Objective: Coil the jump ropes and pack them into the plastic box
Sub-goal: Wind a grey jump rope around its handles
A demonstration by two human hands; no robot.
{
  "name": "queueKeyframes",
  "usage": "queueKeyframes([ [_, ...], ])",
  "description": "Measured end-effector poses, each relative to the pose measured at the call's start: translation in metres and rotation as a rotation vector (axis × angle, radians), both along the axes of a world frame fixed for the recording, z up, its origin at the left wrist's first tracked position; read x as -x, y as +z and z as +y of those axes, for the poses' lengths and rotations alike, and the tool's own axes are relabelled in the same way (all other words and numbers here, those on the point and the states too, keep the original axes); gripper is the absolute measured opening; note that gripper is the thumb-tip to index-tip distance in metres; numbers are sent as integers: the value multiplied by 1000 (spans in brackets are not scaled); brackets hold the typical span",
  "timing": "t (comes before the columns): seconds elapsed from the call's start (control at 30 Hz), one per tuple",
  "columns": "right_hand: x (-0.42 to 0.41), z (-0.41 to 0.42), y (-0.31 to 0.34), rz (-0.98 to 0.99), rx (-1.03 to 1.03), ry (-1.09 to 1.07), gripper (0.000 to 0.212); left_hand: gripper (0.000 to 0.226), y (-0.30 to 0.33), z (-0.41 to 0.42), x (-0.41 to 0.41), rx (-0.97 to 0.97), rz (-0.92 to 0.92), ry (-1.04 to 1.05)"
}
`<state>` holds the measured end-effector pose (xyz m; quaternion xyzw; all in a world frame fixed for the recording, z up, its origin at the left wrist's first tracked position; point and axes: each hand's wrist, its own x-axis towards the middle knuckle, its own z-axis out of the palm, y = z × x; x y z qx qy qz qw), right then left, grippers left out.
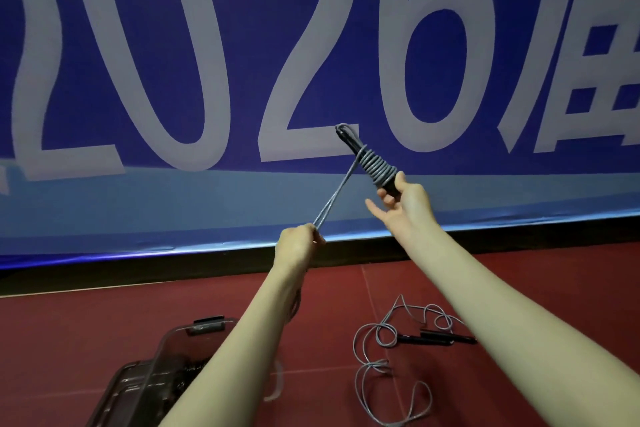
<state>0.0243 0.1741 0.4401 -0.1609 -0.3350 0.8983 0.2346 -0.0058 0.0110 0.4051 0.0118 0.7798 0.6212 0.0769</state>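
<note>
Winding rope [379, 166] onto its black handles [349, 142], w/ both arms raised in front of the blue banner [138, 45]. Our right hand [401, 199] pinches the handles' lower end betw. thumb and a couple of curled fingers, the other fingers fanned out loose. Handles' long axis tilts up and to the left, away from that hand, tip highest. Grey turns are stacked tight round the middle of the handles, just above the grip.

Our left hand [299, 241] is fisted round the free doubled strand [337, 191], lower and to the left of the bundle. Strand runs taut, up and rightward from the fist, meeting the handles near the top of the turns. So the feed comes in at a steep angle across the handles' axis; we judge the next wrap needs the left hand to circle that axis while the right holds steady. Slack past the fist drops behind the left forearm, amt left can't be told.

Second rope [384, 360] lies loose and tangled on the red floor [485, 288] under the right forearm, black handles side by side, nearer the right hand. Box [138, 385] sits on the floor at lower left, nearer the left arm, partly hidden; contents unclear. Prob. early in the task: no coil visibly packed.
</note>
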Motion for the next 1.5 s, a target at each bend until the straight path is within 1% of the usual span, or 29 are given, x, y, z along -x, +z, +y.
queueKeyframes([
  [0.03,7,-2,-1,4,39,11,17,20,-2,2,0,-6,68,25],
  [0.1,19,-3,-3,13,115,24,19,24,-3,6,-6,3,200,9],
  [0.17,27,-3,-9,17,189,43,21,28,-5,9,-11,36,261,-54],
  [0.2,29,-2,-12,23,227,51,23,30,-7,12,-13,62,261,-93],
  [0.27,30,0,-20,39,282,53,25,34,-11,18,-14,88,188,-156],
  [0.4,26,3,-26,110,387,51,22,31,-18,35,-22,-31,-129,-286],
  [0.47,26,2,-23,148,449,44,23,30,-20,40,-24,-53,-263,-324],
  [0.5,26,1,-20,154,467,50,25,29,-21,40,-24,-54,-306,-348],
  [0.57,25,0,-16,135,483,75,27,29,-23,37,-19,-3,-330,-352],
  [0.7,20,2,-13,73,385,117,29,35,-31,31,-9,154,-277,-289],
  [0.77,17,1,-13,47,322,137,29,32,-40,28,-3,147,-233,-239],
  [0.83,14,-3,-12,11,247,153,28,23,-49,22,4,131,-202,-188],
  [0.93,6,-10,-13,-35,163,175,28,13,-63,9,16,162,-150,-35],
  [1.07,-4,-16,-6,-41,58,195,24,15,-76,-3,22,94,-118,183],
  [1.2,-13,-7,5,-6,-6,184,23,17,-78,-13,31,25,-53,287],
  [1.27,-17,-2,8,-9,-11,177,23,20,-79,-17,35,73,5,329],
  [1.3,-19,-1,9,-10,-22,177,22,17,-78,-18,36,130,11,354],
  [1.37,-23,-2,11,-11,-82,188,22,9,-79,-23,35,244,-35,368],
  [1.5,-30,4,19,-29,-255,194,18,11,-89,-44,42,303,-126,407],
])
